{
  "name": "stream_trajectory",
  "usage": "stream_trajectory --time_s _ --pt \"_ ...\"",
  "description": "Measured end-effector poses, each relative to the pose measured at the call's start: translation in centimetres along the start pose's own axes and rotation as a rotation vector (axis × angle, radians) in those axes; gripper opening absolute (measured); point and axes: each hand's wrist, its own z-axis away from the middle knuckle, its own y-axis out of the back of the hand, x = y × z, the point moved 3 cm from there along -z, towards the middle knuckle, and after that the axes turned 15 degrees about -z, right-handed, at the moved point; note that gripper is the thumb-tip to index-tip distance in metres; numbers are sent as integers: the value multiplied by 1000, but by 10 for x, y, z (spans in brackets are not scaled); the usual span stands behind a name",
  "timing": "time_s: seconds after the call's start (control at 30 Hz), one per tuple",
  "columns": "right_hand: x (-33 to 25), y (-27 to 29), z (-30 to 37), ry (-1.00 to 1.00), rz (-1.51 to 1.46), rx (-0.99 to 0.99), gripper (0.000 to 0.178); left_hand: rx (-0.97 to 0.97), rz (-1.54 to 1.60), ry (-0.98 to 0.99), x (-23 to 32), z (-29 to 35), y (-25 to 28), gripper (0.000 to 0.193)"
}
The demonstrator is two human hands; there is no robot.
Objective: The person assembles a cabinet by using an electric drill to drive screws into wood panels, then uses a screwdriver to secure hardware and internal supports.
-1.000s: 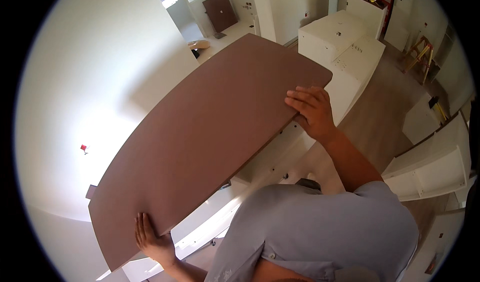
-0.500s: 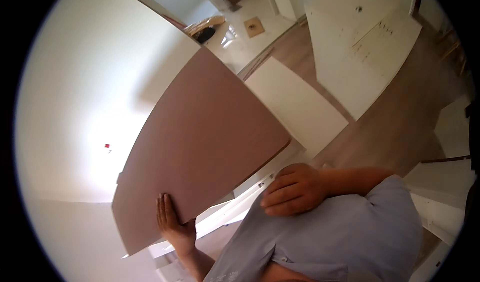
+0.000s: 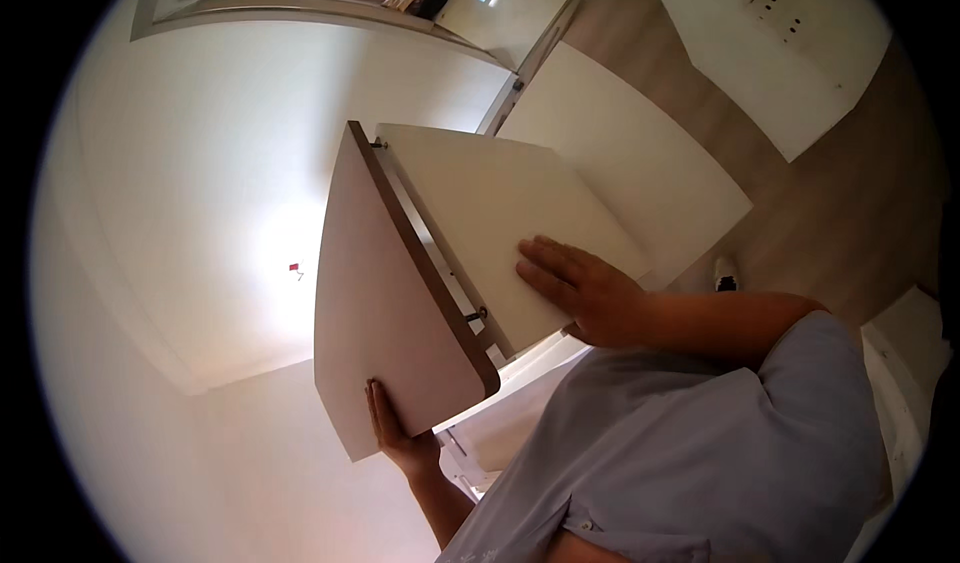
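Note:
A pinkish-brown board (image 3: 385, 293) with a dark edge stands tilted on the left. My left hand (image 3: 400, 433) holds its lower edge, fingers straight and together on the outer face, thumb hidden. Beside the board is a white panel (image 3: 490, 213), parted from it by a narrow gap. Two metal connector pins bridge this gap: an upper pin (image 3: 378, 145) and a lower pin (image 3: 477, 315). My right hand (image 3: 580, 288) rests on the white panel's face with its fingers stretched out.
Another white panel (image 3: 630, 148) lies behind on the brown floor (image 3: 800, 233). Farther right is a large white board (image 3: 770, 53) with holes. A pale wall (image 3: 230, 163) rises at left. White cabinet parts (image 3: 530, 388) sit below my hands, and a small white-and-black object (image 3: 725, 275) is near my right forearm.
The brown board has tilted up on edge, uncovering the white panel and the pins. My right hand has moved from my shirt onto the white panel. My left hand stays at the board's lower edge.

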Motion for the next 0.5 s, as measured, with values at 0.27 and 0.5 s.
stream_trajectory --time_s 0.27,0.5 --pt "9 -13 -1 -13 -42 0 92 -71 33 26 -1 -1 1 66" --pt "9 -15 -3 25 -55 46 91 242 253 -188 38 -13 59 94"
